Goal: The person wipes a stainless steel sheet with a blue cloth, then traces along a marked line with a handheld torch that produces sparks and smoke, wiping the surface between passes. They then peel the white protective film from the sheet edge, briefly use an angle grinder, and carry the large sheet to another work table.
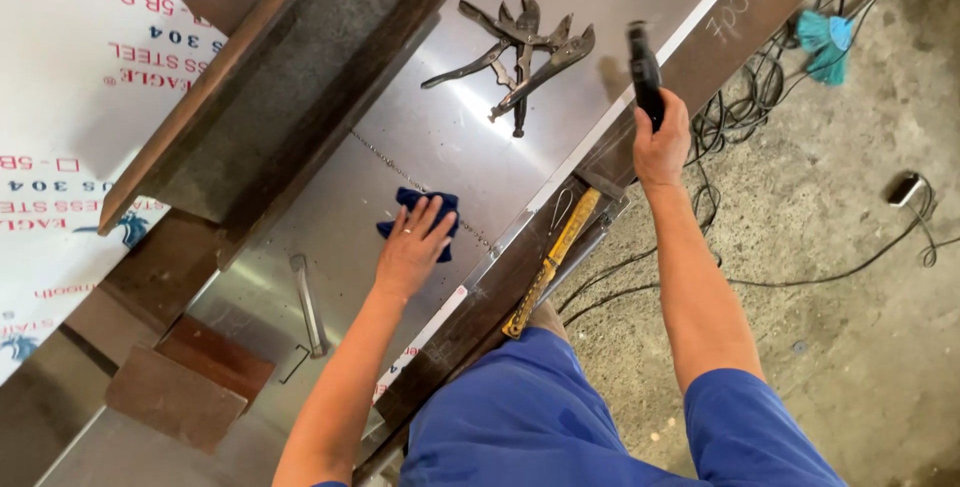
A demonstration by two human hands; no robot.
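Note:
My left hand [413,244] presses flat on a dark blue cloth [440,209] that lies on a shiny steel sheet [430,137], right beside a line of weld marks. My right hand [662,142] is raised over the sheet's right edge and is closed around the handle of a black tool [644,69], held upright; its top end is blurred. A yellow-handled hammer [551,262] rests on the dark steel beam [520,267] between my two arms.
Several locking pliers [520,52] lie in a heap on the sheet's far part. A heavy rusty beam [290,87] crosses at the left. A small metal bar [307,302] lies near. Cables [760,107], a teal brush [825,44] and concrete floor are at the right.

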